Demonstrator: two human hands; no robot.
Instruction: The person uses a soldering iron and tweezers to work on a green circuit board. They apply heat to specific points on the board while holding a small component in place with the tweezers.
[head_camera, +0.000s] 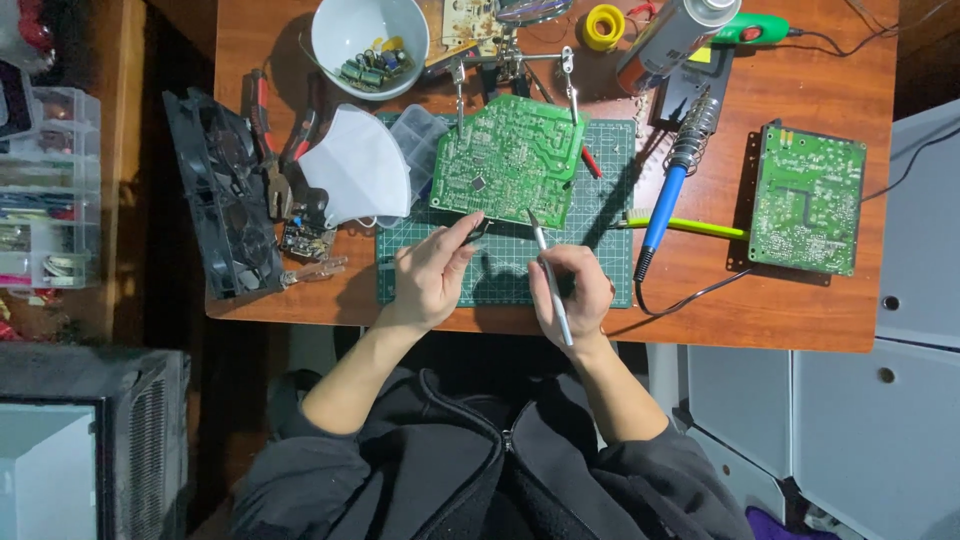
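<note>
Both hands work at the lower edge of a green circuit board (510, 160) that sits tilted in the clips of a helping-hands stand (512, 55) above a green cutting mat (600, 260). Left hand (430, 275) has its grip closed around a thin dark tool (472, 232), fingers pinched, the tip reaching up and right to the board's bottom edge. Right hand (572, 290) has its grip closed like a pen hold on a slim silver tool (548, 275), whose point rises to meet the same edge just right of the other tip, so the board lies directly above both grips, near the middle of the frame. At upper centre-left a white bowl (370, 35) holds a small heap of electronic parts, mostly cylindrical capacitors in dark and greenish tones. A clear plastic compartment box (420, 135) lies just left of the board, partly under a white face mask (355, 165); its contents cannot be made out. At the far left edge stands a clear drawer organiser (50, 190) with small mixed items in its trays. A blue-handled soldering iron (670, 180) rests right of the mat, and a second green circuit board (808, 200) lies flat on the wooden tabletop (800, 310) at right. A black fan unit (220, 195) leans at left.
</note>
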